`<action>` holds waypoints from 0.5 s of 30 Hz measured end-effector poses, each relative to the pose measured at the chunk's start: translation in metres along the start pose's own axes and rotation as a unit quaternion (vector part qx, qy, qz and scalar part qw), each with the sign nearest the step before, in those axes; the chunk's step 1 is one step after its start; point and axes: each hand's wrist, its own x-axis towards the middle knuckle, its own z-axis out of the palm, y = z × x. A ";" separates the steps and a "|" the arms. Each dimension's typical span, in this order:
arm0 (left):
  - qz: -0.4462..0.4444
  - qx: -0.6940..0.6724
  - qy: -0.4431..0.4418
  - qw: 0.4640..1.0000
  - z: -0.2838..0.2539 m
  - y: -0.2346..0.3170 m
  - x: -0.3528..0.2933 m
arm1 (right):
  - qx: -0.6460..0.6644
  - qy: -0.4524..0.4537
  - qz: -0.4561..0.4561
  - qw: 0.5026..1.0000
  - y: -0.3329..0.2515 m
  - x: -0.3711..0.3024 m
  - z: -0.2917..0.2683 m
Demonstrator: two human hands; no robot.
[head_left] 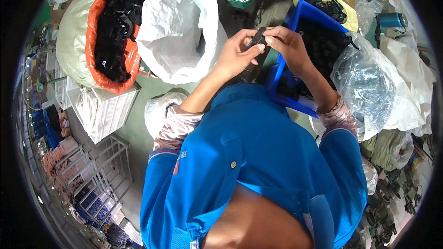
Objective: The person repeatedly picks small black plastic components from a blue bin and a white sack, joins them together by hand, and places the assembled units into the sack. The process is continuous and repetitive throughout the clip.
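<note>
Both hands meet in front of me around a small dark elongated part (257, 38), whose exact kind I cannot make out. My left hand (236, 54) is closed around its lower end, thumb laid along it. The fingertips of my right hand (287, 46) pinch its upper end. Beside my left hand stands a wide-mouthed white sack (171, 32), its inside mostly hidden. Under my right forearm lies a blue crate (275, 76) holding many black parts (325, 48).
Far left, a pale woven sack with an orange liner (93, 18) holds black plastic parts. A yellow tub (350, 17) and a green bowl of small shiny pieces (242, 3) stand at the back. Clear plastic bags (364, 83) crowd the right; a metal rack (99, 170) stands lower left.
</note>
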 end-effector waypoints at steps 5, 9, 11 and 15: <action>0.004 0.012 0.067 0.998 0.007 0.007 0.003 | 0.025 -0.029 -0.016 0.999 -0.005 0.000 -0.016; -0.018 0.021 0.073 0.997 0.005 0.004 0.001 | -0.007 -0.122 0.044 0.992 -0.029 0.014 -0.038; -0.006 0.037 0.091 0.995 0.004 -0.001 -0.001 | -0.150 -0.111 0.016 0.982 -0.042 0.038 -0.075; -0.018 -0.021 0.121 0.992 -0.007 0.000 -0.016 | -0.588 0.235 -0.108 0.767 -0.015 0.120 -0.248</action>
